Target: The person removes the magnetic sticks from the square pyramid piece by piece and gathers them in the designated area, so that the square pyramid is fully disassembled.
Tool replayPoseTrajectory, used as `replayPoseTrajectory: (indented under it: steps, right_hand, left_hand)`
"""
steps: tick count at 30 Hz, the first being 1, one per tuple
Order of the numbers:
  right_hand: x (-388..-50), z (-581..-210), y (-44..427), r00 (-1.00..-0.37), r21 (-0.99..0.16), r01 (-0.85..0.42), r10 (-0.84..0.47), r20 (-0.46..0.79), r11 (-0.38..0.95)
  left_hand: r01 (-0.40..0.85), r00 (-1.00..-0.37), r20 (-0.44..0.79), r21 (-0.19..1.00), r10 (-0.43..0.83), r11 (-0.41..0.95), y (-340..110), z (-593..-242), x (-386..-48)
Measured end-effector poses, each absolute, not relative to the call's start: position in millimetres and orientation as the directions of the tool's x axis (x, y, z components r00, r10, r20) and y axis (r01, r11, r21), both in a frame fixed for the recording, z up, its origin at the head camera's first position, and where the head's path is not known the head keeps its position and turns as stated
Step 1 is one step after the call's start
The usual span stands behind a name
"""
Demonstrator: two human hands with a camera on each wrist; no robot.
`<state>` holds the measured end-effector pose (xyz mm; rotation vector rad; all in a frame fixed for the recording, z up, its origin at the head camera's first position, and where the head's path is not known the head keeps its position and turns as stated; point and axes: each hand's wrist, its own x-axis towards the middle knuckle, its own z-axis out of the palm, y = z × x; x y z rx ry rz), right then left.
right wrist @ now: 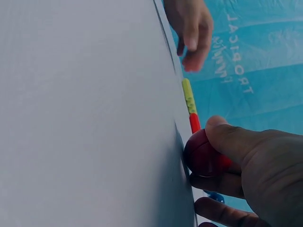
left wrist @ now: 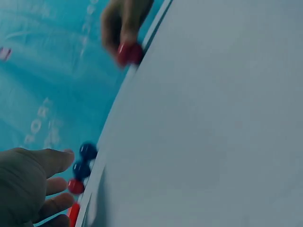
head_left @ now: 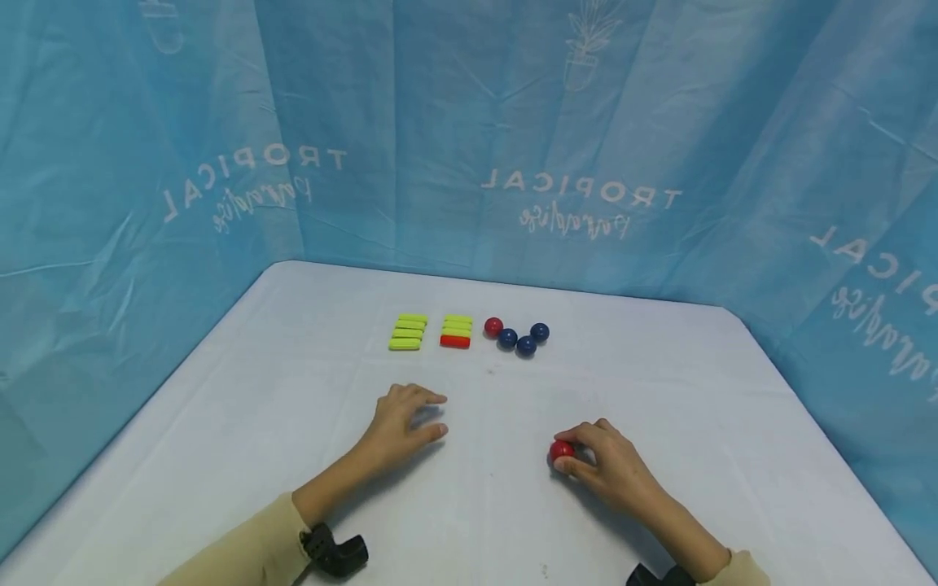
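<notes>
My right hand [head_left: 615, 465] pinches a glossy red ball [head_left: 561, 450] between thumb and fingers, low over the right part of the white table. In the right wrist view the same red ball [right wrist: 202, 153] shows a thin seam line. To the left, my left hand [head_left: 396, 425] holds nothing; its thumb and fingers are apart, pointing right. Beyond both hands, a second red ball [head_left: 493, 327] stands beside three dark blue balls [head_left: 527, 347]. Left of them lie two columns of short sticks: one of yellow-green sticks [head_left: 405, 344], the other yellow-green with a red stick [head_left: 455, 342] nearest me.
The white cloth-covered table [head_left: 322, 358] reaches back to a blue printed curtain [head_left: 440, 122], which hangs behind it and along both sides. Black wrist mounts [head_left: 337, 553] sit at both sleeves.
</notes>
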<state>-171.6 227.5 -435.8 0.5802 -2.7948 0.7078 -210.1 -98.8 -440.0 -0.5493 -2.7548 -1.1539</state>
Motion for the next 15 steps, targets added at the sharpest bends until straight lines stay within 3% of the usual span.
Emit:
replayPoseTrajectory:
  steps: [4, 8, 15]
  right_hand:
    - [-173, -436, 227, -0.903, -0.418, -0.419, -0.323, 0.282, 0.806]
    - [-174, -437, 228, -0.9, -0.412, -0.428, -0.338, 0.276, 0.804]
    - [-179, -436, 228, -0.888, -0.393, -0.457, -0.384, 0.253, 0.798]
  left_hand:
    - [0.412, -0.904, 0.228, 0.686, 0.361, 0.6, -96, -444, -170]
    - [0.495, -0.865, 0.292, 0.63, 0.409, 0.598, -99, -449, -140]
    - [0.555, -0.832, 0.374, 0.537, 0.41, 0.635, -101, -454, -125]
